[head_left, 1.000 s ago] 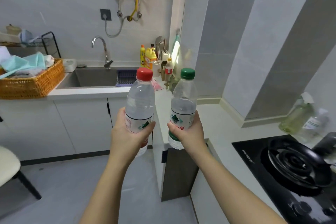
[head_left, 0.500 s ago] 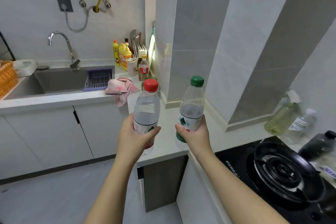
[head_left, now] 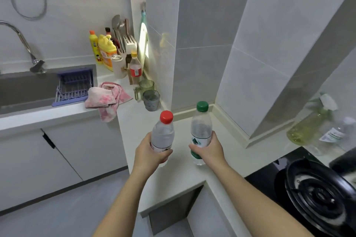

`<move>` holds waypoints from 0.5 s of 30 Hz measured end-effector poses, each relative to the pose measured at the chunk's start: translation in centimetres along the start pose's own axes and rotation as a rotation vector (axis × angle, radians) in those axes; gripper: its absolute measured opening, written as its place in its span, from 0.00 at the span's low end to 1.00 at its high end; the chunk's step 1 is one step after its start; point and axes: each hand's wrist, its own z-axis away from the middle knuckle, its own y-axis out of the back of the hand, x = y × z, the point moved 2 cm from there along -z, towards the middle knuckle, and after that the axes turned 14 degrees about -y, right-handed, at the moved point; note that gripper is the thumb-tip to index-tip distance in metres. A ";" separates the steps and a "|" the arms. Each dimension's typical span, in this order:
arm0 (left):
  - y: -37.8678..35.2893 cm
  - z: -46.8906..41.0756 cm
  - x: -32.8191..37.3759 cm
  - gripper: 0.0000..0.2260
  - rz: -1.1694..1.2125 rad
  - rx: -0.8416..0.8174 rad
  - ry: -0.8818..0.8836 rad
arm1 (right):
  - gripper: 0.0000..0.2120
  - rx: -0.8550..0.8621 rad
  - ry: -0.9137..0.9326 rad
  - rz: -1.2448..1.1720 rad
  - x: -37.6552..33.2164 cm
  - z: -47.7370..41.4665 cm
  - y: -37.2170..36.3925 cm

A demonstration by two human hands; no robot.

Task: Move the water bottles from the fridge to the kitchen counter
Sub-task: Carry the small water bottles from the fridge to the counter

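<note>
Counter, near front corner: left hand gripping upright red-capped bottle, right hand gripping upright green-capped bottle. Open surface ahead up to wall edge. Glasses and pink cloth toward back-left corner, stove along right edge.

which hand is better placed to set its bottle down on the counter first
Right, probably. The right hand holds the green-capped bottle upright over bare counter, well in from the edge, base showing below the fingers. The left hand holds the red-capped bottle nearer the counter's edge.
</note>
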 end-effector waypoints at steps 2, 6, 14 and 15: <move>-0.9 -1.5 -1.4 0.21 -0.025 -0.034 0.024 | 0.24 0.026 -0.058 -0.007 1.0 -1.7 -0.5; -2.9 -3.3 -3.7 0.18 -0.036 -0.073 0.069 | 0.26 0.088 -0.145 -0.026 3.3 -4.6 -1.0; -5.4 -6.0 -6.9 0.19 -0.024 -0.057 0.113 | 0.25 0.104 -0.137 -0.053 5.5 -9.0 -1.7; -5.7 -6.3 -7.1 0.19 -0.019 -0.053 0.110 | 0.25 0.100 -0.132 -0.058 5.5 -9.3 -1.8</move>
